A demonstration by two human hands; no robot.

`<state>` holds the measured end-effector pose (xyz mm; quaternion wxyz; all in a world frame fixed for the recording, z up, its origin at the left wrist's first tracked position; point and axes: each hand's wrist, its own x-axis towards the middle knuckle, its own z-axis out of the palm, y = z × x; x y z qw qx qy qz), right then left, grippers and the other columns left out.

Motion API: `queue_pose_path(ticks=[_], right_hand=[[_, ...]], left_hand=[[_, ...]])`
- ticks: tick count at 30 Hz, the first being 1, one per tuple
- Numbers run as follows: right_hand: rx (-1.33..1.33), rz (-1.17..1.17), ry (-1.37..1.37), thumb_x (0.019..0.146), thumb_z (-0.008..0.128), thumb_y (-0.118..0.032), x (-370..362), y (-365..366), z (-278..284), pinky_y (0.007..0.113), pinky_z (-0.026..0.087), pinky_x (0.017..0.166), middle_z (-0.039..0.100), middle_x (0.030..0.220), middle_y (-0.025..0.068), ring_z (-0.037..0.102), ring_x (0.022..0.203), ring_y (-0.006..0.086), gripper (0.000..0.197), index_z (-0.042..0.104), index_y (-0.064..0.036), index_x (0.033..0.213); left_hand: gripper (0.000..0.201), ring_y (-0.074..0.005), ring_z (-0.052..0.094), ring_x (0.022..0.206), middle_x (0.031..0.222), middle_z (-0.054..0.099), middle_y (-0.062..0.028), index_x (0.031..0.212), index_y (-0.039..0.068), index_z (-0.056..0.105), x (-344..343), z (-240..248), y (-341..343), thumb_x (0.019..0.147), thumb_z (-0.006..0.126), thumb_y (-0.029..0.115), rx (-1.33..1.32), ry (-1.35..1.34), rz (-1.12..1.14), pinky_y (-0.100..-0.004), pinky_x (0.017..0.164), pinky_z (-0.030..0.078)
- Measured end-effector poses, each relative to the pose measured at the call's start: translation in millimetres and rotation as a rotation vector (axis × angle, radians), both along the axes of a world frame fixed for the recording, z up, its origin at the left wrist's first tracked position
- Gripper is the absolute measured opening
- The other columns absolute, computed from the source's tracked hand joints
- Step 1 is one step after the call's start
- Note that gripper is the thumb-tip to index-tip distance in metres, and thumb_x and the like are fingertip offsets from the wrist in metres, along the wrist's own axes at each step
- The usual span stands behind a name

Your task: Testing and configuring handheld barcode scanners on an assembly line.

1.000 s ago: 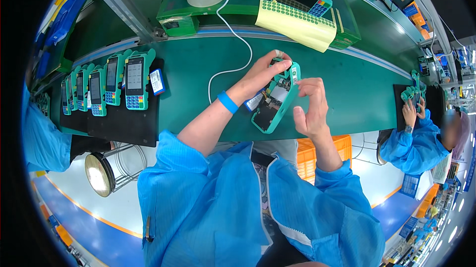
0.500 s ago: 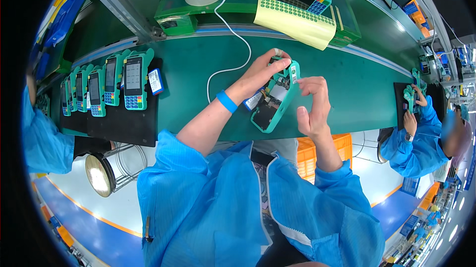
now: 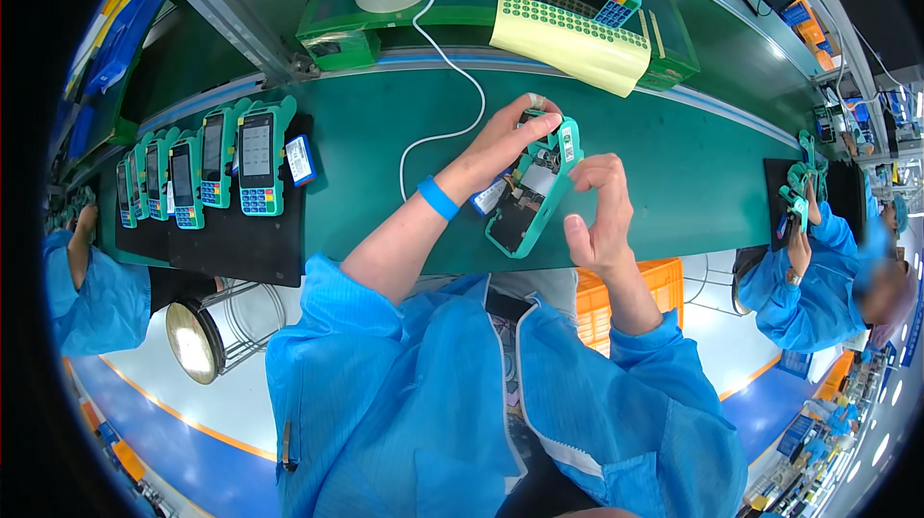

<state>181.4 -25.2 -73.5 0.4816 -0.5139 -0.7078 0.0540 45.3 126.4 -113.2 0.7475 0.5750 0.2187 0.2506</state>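
My left hand (image 3: 508, 141) is closed around the upper end of a green card payment terminal (image 3: 531, 193), which it holds tilted over the bench. The terminal's open back faces up and shows circuitry and a dark compartment. A white label (image 3: 568, 143) sits on its upper right side. My right hand (image 3: 604, 215) is beside that side below the label, fingers bent and thumb apart, with nothing visible in it. Its index fingertip is at the terminal's edge; whether it touches I cannot tell. A blue-and-white battery pack (image 3: 489, 197) shows partly behind the terminal, near my left wrist.
Several payment terminals (image 3: 258, 157) stand on a black mat (image 3: 241, 246) at left, next to another battery pack (image 3: 300, 160). A white cable (image 3: 476, 99) crosses the green bench. A yellow label sheet (image 3: 573, 48) overhangs the shelf. Co-workers sit at both sides.
My right hand has shifted slightly left and down along the terminal's side. My left hand and the terminal stay nearly still. The co-workers' hands at both sides have moved.
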Motion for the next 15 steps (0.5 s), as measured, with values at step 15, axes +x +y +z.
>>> queue_pose_path(ticks=[15], right_hand=[[0.031, -0.020, -0.066, 0.089, 0.069, -0.031, -3, 6, -3, 0.044, 0.048, 0.079, 0.055, 0.098, 0.0184, 0.056, 0.092, 0.0357, 0.039, 0.051, 0.0013, 0.103]], left_hand=[[0.045, -0.0169, 0.057, 0.106, 0.112, 0.063, -0.0075, 0.121, 0.006, 0.062, -2, -2, 0, 0.099, 0.062, 0.045, -0.012, 0.010, 0.010, -0.0314, 0.091, 0.046]])
